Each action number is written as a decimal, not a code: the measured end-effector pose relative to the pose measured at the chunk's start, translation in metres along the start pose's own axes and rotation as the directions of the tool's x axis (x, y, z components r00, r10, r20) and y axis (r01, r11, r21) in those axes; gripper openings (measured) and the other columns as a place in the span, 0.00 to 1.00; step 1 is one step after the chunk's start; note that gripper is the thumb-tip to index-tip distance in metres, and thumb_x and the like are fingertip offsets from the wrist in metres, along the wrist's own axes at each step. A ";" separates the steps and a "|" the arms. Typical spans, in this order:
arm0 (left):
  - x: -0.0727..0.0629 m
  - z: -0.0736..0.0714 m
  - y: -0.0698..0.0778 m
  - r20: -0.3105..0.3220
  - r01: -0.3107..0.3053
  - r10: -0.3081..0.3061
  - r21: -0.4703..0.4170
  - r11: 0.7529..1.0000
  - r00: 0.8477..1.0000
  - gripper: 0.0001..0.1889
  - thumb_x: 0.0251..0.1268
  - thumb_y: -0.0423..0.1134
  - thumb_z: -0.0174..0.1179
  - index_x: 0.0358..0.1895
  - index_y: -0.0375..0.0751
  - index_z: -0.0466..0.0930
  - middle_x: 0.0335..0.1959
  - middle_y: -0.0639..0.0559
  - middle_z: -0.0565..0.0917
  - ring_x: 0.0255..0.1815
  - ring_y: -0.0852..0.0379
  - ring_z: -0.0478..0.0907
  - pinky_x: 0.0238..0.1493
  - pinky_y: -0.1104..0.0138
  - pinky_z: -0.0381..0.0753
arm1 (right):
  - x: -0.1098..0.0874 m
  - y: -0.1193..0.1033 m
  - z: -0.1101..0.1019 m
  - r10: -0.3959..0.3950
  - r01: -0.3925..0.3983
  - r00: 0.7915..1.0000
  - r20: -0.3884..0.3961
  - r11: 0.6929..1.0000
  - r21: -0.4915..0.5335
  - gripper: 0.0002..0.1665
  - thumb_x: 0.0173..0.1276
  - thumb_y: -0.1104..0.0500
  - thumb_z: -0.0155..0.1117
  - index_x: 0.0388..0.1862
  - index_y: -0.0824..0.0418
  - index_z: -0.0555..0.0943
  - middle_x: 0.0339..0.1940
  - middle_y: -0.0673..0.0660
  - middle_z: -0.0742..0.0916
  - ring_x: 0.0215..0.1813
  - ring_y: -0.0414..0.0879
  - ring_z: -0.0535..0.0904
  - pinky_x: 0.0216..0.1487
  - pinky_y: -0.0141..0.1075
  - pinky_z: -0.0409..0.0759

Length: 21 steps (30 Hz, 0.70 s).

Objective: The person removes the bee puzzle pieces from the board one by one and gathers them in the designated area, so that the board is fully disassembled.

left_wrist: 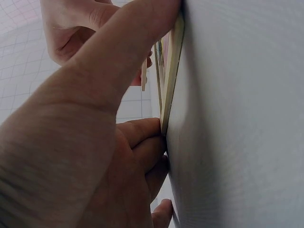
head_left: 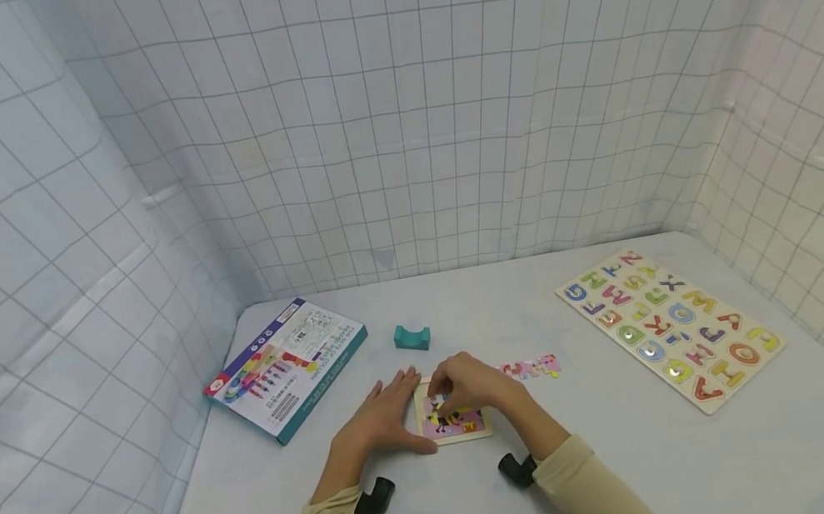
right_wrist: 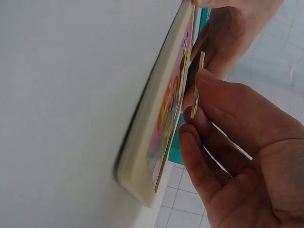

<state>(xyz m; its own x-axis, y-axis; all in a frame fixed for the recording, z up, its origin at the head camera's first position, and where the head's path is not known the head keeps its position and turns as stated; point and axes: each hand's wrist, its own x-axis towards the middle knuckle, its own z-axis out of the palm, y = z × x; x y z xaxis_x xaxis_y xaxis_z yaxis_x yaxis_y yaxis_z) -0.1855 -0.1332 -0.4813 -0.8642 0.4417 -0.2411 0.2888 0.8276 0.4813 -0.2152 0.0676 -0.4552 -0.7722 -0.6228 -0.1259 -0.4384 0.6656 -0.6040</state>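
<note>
My left hand lies spread at the left side of a small wooden jigsaw puzzle board, thumb at its near edge and straight fingers by its far left corner. The board has a pale raised rim and a pink picture with yellow and black parts. Over the board, my right hand pinches a thin puzzle piece between thumb and fingertips. That piece is held edge-on and slightly off the board's face in the right wrist view. In the head view the right hand hides the board's upper right part.
Loose pink puzzle pieces lie right of the board. A teal block with a curved notch stands behind it. At left is a flat printed box; at right, a wooden alphabet board. Gridded cloth walls surround the white table.
</note>
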 end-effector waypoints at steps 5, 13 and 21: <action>0.000 0.000 -0.001 0.008 0.004 -0.004 0.001 1.000 1.000 0.60 0.42 0.63 0.74 0.77 0.44 0.52 0.80 0.48 0.52 0.82 0.48 0.45 0.80 0.46 0.41 | -0.005 0.002 -0.004 0.005 -0.005 1.000 -0.007 1.000 -0.007 0.13 0.54 0.58 0.77 0.38 0.58 0.87 0.33 0.49 0.87 0.35 0.37 0.75 0.40 0.27 0.78; 0.001 0.001 -0.001 0.006 0.018 -0.018 0.011 1.000 1.000 0.60 0.41 0.64 0.74 0.77 0.44 0.52 0.80 0.49 0.52 0.82 0.49 0.45 0.80 0.46 0.41 | -0.011 0.007 -0.010 0.044 -0.044 0.999 -0.009 0.998 -0.043 0.12 0.54 0.59 0.77 0.38 0.57 0.87 0.33 0.48 0.86 0.36 0.39 0.75 0.40 0.29 0.78; 0.001 0.001 -0.001 0.002 0.012 -0.012 -0.005 1.000 1.000 0.60 0.41 0.63 0.74 0.77 0.44 0.52 0.80 0.48 0.53 0.82 0.48 0.45 0.80 0.47 0.42 | -0.020 0.014 -0.014 0.119 -0.120 0.993 -0.024 0.992 -0.032 0.13 0.53 0.58 0.78 0.38 0.56 0.87 0.32 0.48 0.85 0.36 0.41 0.74 0.40 0.31 0.78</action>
<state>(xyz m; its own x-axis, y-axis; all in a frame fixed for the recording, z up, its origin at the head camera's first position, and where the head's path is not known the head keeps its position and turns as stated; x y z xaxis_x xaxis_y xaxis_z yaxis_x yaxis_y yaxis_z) -0.1865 -0.1334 -0.4834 -0.8670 0.4319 -0.2483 0.2759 0.8313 0.4825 -0.2123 0.0951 -0.4497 -0.8299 -0.5288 -0.1780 -0.3571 0.7486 -0.5587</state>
